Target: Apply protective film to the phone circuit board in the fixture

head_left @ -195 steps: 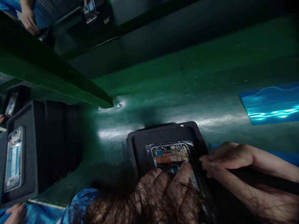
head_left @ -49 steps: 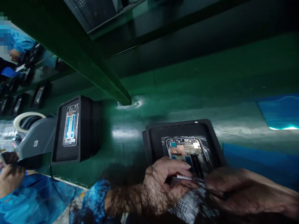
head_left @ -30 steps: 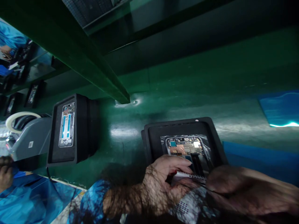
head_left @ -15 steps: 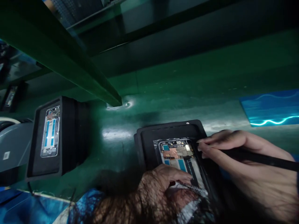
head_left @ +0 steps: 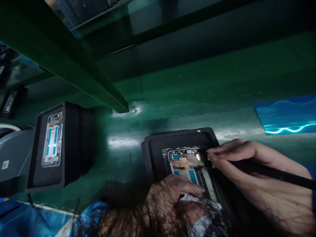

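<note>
An opened phone frame (head_left: pixel 191 161) with a circuit board and blue strips lies in a black foam tray (head_left: pixel 158 144) at the lower centre. My left hand (head_left: pixel 177 194) rests over its lower part, fingers bent around crumpled clear film (head_left: pixel 209 210); hair partly covers this hand. My right hand (head_left: pixel 247 161) is closed in a pinch at the phone frame's upper right edge. A dark, long tool (head_left: pixel 274 172) runs through the right hand and out to the right. Its tip is too dark to make out.
A stack of black trays (head_left: pixel 64 144) holding another opened phone frame (head_left: pixel 52 140) stands at the left beside a grey object (head_left: pixel 17 154). A green beam (head_left: pixel 93 82) slants down from the upper left. On the right, a blue sheet (head_left: pixel 286 115) lies on the green surface (head_left: pixel 160 115).
My right hand has shifted very slightly left along the phone frame's edge. The left hand's fingers have moved slightly over the film, and the tray stays in place.
</note>
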### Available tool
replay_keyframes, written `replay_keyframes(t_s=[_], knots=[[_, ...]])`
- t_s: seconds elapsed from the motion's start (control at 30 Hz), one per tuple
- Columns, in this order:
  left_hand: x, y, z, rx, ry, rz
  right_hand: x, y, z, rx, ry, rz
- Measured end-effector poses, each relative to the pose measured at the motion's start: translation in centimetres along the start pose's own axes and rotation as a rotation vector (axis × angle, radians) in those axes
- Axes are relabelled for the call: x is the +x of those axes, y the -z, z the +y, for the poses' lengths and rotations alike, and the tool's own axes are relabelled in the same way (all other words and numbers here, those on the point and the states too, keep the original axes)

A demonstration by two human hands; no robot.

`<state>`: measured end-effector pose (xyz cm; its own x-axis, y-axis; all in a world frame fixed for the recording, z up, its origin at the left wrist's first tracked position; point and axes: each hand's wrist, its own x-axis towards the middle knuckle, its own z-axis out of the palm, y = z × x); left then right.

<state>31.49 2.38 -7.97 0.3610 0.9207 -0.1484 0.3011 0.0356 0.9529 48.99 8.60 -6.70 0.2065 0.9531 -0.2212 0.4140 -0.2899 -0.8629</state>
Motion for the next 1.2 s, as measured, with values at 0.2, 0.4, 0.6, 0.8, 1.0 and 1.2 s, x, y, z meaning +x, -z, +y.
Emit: replay_keyframes(t_s=[0.2,0.4,0.6,0.8,1.0,1.2], knots=[[-0.2,-0.2,-0.2,0.01,0.006,0.026,1.2,1.7,2.4,0.003,0.152,-0.188],[-0.1,-0.1,-0.1,0.036,-0.006,0.023,1.6,2.0,3.2,0.01,0.265,-0.248],[0.0,-0.1,-0.1,-0.003,-0.028,0.026,-0.2,0.4,1.6,-0.011,0.216,-0.099],[-0.2,0.0,-0.1,0.017,-0.044,0.033,-1.1,-0.4,1.1,-0.002,0.239,-0.023],[0.7,0.4,1.0,0.02,-0.103,-0.022,-0.7,-0.4,1.5,0.034,0.272,-0.046],[-2.4,1.1,-1.4,-0.757,0.472,0.107,-2.3,-0.5,1.3,0.151,0.258,0.209]])
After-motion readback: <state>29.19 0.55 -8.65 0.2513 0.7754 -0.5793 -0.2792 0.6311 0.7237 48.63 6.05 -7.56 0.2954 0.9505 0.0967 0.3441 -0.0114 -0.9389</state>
